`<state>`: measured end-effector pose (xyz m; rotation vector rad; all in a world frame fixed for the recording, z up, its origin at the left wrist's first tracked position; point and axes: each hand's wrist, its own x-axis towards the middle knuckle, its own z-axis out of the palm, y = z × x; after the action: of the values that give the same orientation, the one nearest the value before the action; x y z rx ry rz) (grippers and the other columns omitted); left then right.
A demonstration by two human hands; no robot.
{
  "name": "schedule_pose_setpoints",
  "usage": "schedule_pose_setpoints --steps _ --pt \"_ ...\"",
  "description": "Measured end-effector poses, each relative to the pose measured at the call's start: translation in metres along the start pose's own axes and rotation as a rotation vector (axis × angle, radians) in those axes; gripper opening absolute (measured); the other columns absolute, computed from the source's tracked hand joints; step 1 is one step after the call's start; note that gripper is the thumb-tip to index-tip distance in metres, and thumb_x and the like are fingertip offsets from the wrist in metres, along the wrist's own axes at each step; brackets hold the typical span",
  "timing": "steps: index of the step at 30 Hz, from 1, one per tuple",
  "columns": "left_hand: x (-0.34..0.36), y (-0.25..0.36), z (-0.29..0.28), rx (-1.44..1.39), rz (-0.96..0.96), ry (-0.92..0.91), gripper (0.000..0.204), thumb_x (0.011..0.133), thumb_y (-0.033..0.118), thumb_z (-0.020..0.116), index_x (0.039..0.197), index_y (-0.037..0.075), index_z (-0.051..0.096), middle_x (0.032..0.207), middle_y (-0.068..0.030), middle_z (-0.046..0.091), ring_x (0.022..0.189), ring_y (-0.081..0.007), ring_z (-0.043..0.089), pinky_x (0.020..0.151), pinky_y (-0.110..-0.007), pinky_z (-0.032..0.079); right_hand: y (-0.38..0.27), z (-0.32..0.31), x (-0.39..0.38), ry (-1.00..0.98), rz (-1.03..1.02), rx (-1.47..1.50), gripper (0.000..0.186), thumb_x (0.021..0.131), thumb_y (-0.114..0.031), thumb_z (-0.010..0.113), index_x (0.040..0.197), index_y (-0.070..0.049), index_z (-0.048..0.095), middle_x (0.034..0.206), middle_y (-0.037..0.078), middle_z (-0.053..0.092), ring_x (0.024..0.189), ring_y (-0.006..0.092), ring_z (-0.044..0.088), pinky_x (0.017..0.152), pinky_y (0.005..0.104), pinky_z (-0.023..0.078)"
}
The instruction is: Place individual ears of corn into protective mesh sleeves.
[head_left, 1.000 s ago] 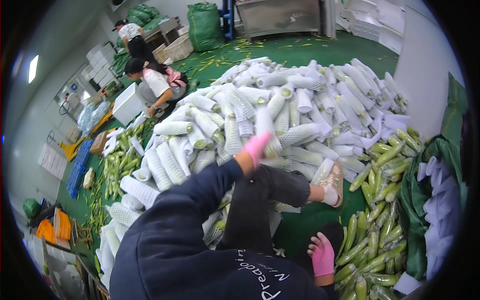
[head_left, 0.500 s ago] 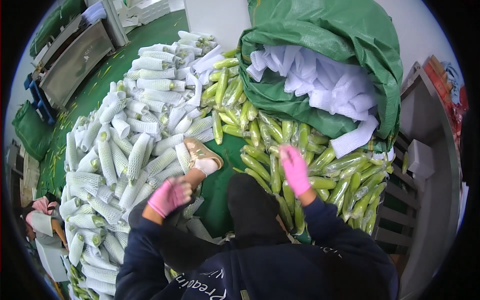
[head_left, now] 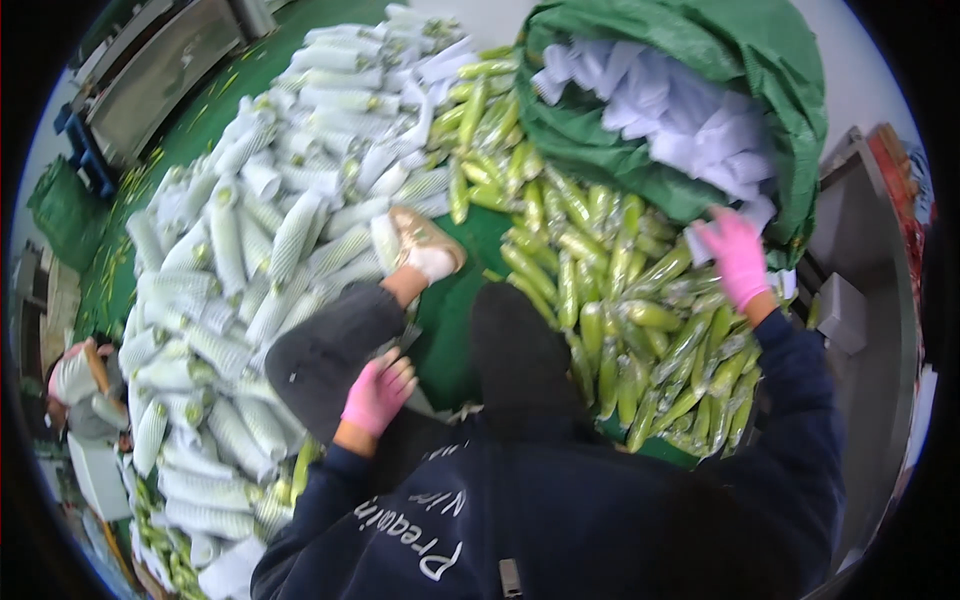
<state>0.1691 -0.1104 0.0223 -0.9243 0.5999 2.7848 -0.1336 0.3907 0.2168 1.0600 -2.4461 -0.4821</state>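
My left hand (head_left: 378, 395), in a pink glove, is over my bent leg with loosely curled, parted fingers and nothing visible in them. My right hand (head_left: 733, 255), also gloved, reaches to the mouth of a big green sack (head_left: 790, 150), fingers spread at a loose white foam sleeve (head_left: 760, 215); whether it grips it is unclear. More sleeves (head_left: 660, 110) fill the sack. Below it lie green corn ears in clear plastic (head_left: 625, 330). On the left is a large heap of ears in white mesh sleeves (head_left: 225, 340).
My outstretched foot (head_left: 425, 240) rests by the heap on the green floor (head_left: 445, 345). A crouching person (head_left: 80, 390) is at far left beside a white box (head_left: 95, 475). A metal frame (head_left: 870, 280) stands at right, a full green sack (head_left: 60, 210) at upper left.
The view has swung right from the heap. My left hand, earlier holding a sleeved ear out over it, is now empty by my leg. My right hand has moved up to the sack's opening.
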Motion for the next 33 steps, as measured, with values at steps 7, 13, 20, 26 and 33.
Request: schedule_pose_setpoints --steps 7,13,20,26,33 --pt "0.008 -0.057 0.127 1.321 0.758 -0.258 0.074 0.085 0.029 0.061 0.143 0.001 0.024 0.143 -0.0222 0.030 0.134 -0.0330 0.030 0.109 -0.040 0.026 -0.150 -0.038 0.068 0.468 0.004 0.927 0.020 0.073 -0.005 0.060 0.093 -0.010 0.061 0.078 0.010 0.053 0.067 0.0258 0.056 0.053 0.0344 0.049" --pt "0.018 -0.048 0.139 1.250 1.284 -0.026 0.083 0.084 0.024 0.059 0.147 0.002 0.010 0.153 -0.0200 0.005 0.142 -0.0319 0.009 0.111 -0.043 0.019 -0.317 -0.047 0.091 -0.028 0.031 1.956 0.051 0.079 -0.009 0.055 0.129 -0.003 0.049 0.103 0.007 0.061 0.092 0.0170 0.059 0.082 0.0308 0.047" --pt "0.043 -0.053 0.141 1.437 1.387 0.203 0.057 0.088 0.018 0.047 0.143 0.011 0.035 0.146 -0.0221 0.025 0.138 -0.0370 0.020 0.112 -0.043 0.015 -0.325 -0.027 0.092 -0.620 0.698 2.928 0.038 0.096 -0.025 0.038 0.125 -0.004 0.051 0.118 0.010 0.057 0.105 0.0217 0.055 0.096 0.0355 0.041" --pt "0.055 -0.069 0.138 1.223 1.055 0.062 0.050 0.097 0.020 0.038 0.144 0.006 0.028 0.150 -0.0188 0.018 0.139 -0.0332 0.019 0.112 -0.039 0.018 -0.342 0.000 0.092 -0.332 0.431 2.438 0.035 0.094 -0.025 0.043 0.122 -0.005 0.051 0.114 0.011 0.056 0.101 0.0220 0.055 0.095 0.0360 0.041" --pt "0.075 -0.091 0.128 1.092 0.803 0.344 0.035 0.089 0.026 0.053 0.115 0.003 0.050 0.108 -0.0160 0.052 0.103 -0.0292 0.052 0.087 -0.038 0.042 -0.341 0.088 0.073 -0.113 0.554 2.013 0.034 0.092 -0.024 0.048 0.119 -0.006 0.051 0.112 0.011 0.055 0.099 0.0219 0.055 0.095 0.0366 0.041"
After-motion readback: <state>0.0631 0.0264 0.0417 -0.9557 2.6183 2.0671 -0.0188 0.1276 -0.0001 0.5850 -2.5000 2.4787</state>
